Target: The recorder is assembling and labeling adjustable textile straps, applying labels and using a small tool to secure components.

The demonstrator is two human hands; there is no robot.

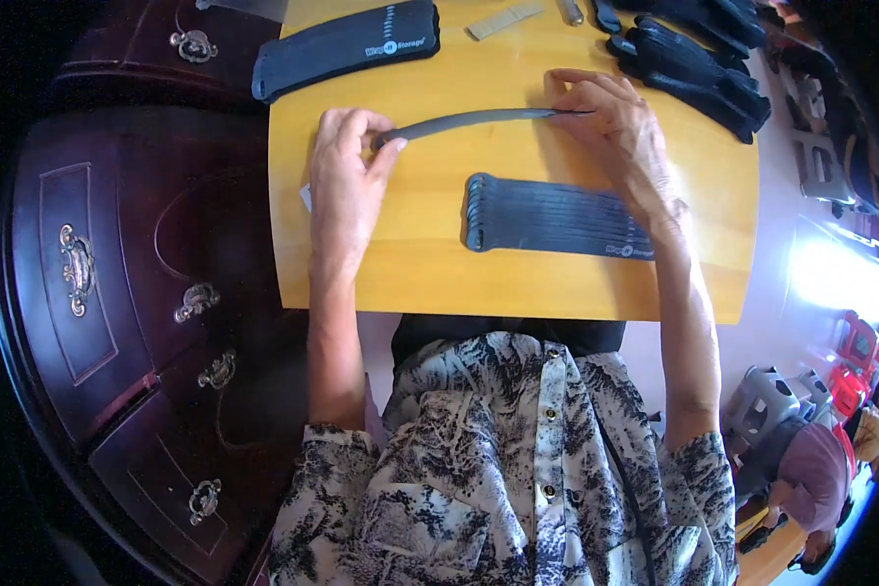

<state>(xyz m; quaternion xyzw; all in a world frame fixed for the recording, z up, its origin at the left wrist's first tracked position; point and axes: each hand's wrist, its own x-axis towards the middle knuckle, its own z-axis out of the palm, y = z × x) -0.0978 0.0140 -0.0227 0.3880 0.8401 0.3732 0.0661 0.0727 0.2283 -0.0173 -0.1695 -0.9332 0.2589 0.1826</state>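
Observation:
A narrow black strap (pixel 479 118) is stretched between my hands above the wooden table and bows slightly upward. My left hand (pixel 347 166) pinches its thicker, rolled-looking left end between thumb and fingers. At the other end, my right hand (pixel 610 127) grips the thin tip, its fingers partly hiding it. Just below the strap lies a neat stack of black straps (pixel 552 215), looped at its left end and with pale print at its right. My right wrist covers part of that stack. A second, larger stack of black straps (pixel 347 49) rests at the table's far left.
Loose black strap bundles (pixel 693 73) lie at the table's far right. A beige strip (pixel 505 20) and a small cylindrical object (pixel 571 12) are at the far edge. Dark wooden drawers (pixel 78 264) stand left of the table (pixel 381 278). Another person (pixel 816 479) and grey stools (pixel 762 400) are at right.

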